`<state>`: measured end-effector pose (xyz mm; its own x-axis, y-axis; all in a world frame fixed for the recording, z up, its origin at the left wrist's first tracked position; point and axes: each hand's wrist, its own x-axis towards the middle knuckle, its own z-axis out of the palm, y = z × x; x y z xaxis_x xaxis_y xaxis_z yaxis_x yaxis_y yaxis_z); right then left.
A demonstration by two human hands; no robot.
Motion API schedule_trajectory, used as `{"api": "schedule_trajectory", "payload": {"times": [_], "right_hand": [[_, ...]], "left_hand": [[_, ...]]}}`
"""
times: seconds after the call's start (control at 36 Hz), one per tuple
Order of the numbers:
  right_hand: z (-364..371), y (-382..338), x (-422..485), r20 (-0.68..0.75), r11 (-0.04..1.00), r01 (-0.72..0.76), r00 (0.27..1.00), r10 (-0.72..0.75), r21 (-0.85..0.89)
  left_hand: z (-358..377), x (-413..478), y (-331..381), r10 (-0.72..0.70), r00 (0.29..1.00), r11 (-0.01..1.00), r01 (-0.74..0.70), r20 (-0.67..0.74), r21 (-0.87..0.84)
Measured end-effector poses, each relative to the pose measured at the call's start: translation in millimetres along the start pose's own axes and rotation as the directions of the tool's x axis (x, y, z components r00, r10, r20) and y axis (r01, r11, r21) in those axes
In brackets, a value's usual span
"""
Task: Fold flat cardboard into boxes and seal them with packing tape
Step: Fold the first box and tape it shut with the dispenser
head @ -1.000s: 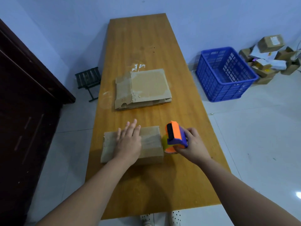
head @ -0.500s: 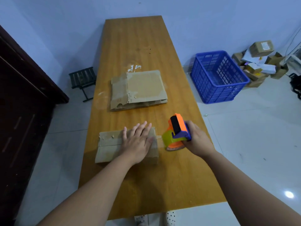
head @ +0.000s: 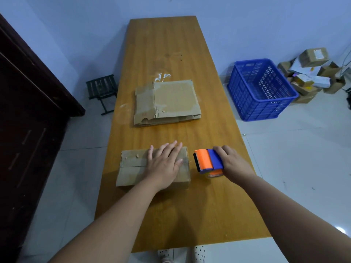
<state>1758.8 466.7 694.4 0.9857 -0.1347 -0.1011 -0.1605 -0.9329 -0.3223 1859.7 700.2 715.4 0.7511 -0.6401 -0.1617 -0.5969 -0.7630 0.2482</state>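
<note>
While the left hand (head: 163, 165) lies flat on the box (head: 133, 172), its fingers (head: 171, 149) straight and slightly spread over the taped seam, the right hand (head: 233, 164) grips the tape dispenser (head: 208, 161), fingers curled round it, just beside the box's right end. The box rests near the front of the counter (head: 171, 215). Flat cardboard (head: 171, 99) lies farther back, well apart. A blue crate (head: 262, 103) stands on the floor to the right.

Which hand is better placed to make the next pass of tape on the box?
The right hand: its fingers grip the tape dispenser beside the box. The left hand lies flat on the box, steadying it.
</note>
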Motion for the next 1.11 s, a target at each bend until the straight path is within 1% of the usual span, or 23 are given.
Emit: {"api": "schedule_trajectory", "payload": {"times": [0.08,0.14,0.17,0.25,0.31,0.39,0.47,0.58,0.64,0.72,0.78,0.89,0.94,1.06,1.11], "right_hand": [[-2,3,3,0.044,0.999,-0.026,0.999,0.028,-0.033],[-4,6,3,0.074,1.0,-0.03,0.997,0.03,-0.005],[-6,8,3,0.082,0.998,-0.042,0.996,0.038,0.037],[-14,15,-4,0.036,0.973,-0.103,0.995,0.098,0.205],[-19,19,-10,-0.009,0.97,-0.101,0.994,0.106,0.219],[-23,22,-15,-0.035,0.988,-0.063,0.997,0.068,0.144],[-21,19,-16,0.01,0.998,-0.032,0.999,0.033,-0.044],[-10,10,-12,0.089,0.98,-0.073,0.992,0.091,-0.184],[-6,8,-10,0.095,0.964,-0.054,0.992,0.081,-0.261],[-5,3,-4,0.101,0.903,0.034,0.995,0.01,-0.428],[-9,-4,0,0.124,0.871,0.088,0.992,-0.032,-0.483],[-40,-17,12,0.229,0.85,0.176,0.971,-0.067,-0.497],[-61,-26,17,0.292,0.861,0.184,0.955,-0.044,-0.474],[-83,-47,35,0.401,0.942,0.09,0.915,0.049,-0.322],[-84,-55,47,0.461,0.944,0.057,0.881,0.105,-0.325]], "left_hand": [[1,-1,0,-0.003,1.0,1.0,0.003,-0.002,0.006],[0,0,0,-0.002,1.0,1.0,0.002,-0.005,0.009],[0,0,0,0.0,1.0,1.0,0.0,-0.004,0.009],[-2,0,0,0.005,1.0,1.0,-0.005,0.007,0.008],[-2,-1,1,0.002,1.0,1.0,-0.002,-0.001,0.012],[-3,-2,2,0.004,1.0,1.0,-0.004,-0.004,0.01],[-3,-2,2,0.007,1.0,1.0,-0.007,-0.004,0.01],[-3,-3,3,0.0,1.0,1.0,0.0,-0.016,0.01],[-4,-2,4,-0.002,1.0,1.0,0.002,-0.021,0.006],[-6,-3,6,-0.004,1.0,1.0,0.004,-0.023,-0.001],[-6,-2,6,-0.01,1.0,1.0,0.01,-0.021,-0.003],[-5,-1,7,-0.025,0.999,1.0,0.025,-0.029,-0.008],[-4,-1,8,-0.027,0.999,1.0,0.026,-0.032,-0.011],[-3,-2,9,-0.03,0.999,1.0,0.029,-0.044,-0.008],[-3,-2,10,-0.036,0.998,0.999,0.035,-0.046,-0.011]]}}
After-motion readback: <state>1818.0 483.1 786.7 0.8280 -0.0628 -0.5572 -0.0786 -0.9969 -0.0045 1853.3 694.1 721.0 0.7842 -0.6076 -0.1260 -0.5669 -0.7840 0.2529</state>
